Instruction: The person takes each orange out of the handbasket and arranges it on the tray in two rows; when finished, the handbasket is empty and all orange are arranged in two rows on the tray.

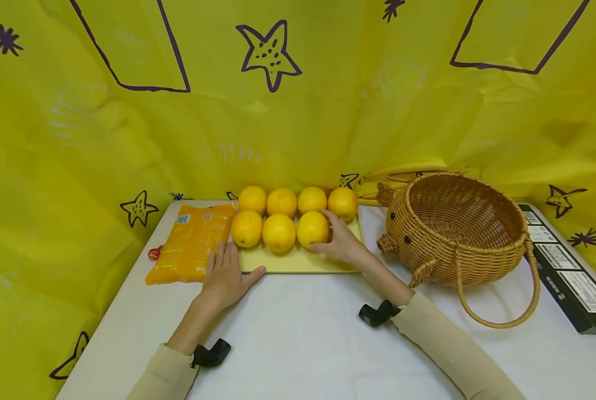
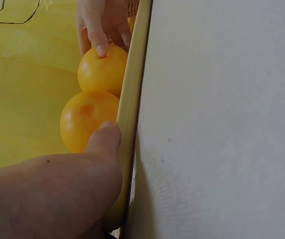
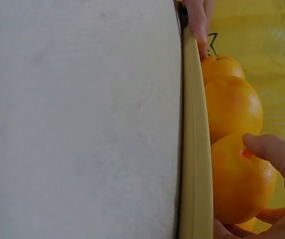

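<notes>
Several oranges (image 1: 278, 233) sit in two rows on a pale yellow tray (image 1: 300, 265) at the back of the table. My right hand (image 1: 345, 243) grips the rightmost orange of the front row (image 1: 312, 229), thumb in front and fingers behind. In the right wrist view the thumb presses on that orange (image 3: 239, 186). My left hand (image 1: 225, 282) lies at the tray's front left corner with its fingers extended. From the left wrist, the thumb (image 2: 105, 142) of this hand appears beside the tray's rim; its other fingers are hidden there.
An orange plastic packet (image 1: 190, 244) lies left of the tray, with a small red item (image 1: 155, 253) beside it. On the right stands a wicker pig-shaped basket (image 1: 443, 255), its handle hanging toward the front. Behind it lies a long black box (image 1: 568, 278). A yellow patterned cloth (image 1: 298, 128) hangs behind.
</notes>
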{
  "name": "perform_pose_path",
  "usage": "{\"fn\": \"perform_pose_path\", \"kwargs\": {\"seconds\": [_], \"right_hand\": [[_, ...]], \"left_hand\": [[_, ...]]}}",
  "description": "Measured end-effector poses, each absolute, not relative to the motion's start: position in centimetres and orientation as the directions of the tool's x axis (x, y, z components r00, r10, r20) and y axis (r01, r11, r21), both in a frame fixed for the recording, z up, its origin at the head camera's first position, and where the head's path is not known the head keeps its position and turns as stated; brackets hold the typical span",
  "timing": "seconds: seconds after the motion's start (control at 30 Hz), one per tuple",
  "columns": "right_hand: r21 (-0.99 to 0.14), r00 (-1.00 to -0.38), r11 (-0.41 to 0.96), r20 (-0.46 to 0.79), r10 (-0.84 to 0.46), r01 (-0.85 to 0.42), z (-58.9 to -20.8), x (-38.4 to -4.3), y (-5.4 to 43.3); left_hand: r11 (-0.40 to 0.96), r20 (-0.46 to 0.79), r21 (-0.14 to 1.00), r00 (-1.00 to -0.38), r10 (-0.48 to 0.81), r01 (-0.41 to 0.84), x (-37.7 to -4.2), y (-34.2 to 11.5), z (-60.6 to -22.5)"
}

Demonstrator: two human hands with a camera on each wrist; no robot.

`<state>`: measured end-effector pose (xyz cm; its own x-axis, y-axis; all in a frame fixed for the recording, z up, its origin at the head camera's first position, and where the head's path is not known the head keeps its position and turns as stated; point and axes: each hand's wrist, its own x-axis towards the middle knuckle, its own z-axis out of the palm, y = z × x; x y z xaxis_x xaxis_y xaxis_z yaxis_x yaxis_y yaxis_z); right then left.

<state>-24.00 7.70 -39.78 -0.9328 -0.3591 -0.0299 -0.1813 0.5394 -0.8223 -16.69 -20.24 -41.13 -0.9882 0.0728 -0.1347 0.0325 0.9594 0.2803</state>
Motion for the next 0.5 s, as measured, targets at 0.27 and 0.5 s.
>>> {"fn": "perform_pose_path", "kwargs": {"seconds": [0.27, 0.5], "right_hand": [[-0.816, -0.938, 0.545, -0.011, -0.346, -0.192, -39.4, -24.0, 8.0], [-0.799, -0.944, 0.535, 0.118, -0.309, -0.275, -36.7, -23.5, 8.6]], "left_hand": [[0.954, -0.132, 0.299, -0.988, 0.08, 0.038, -16.8, -20.3, -41.4], [0.898, -0.056, 0.437, -0.995, 0.083, 0.05, -16.8, -21.5, -39.3]]}}
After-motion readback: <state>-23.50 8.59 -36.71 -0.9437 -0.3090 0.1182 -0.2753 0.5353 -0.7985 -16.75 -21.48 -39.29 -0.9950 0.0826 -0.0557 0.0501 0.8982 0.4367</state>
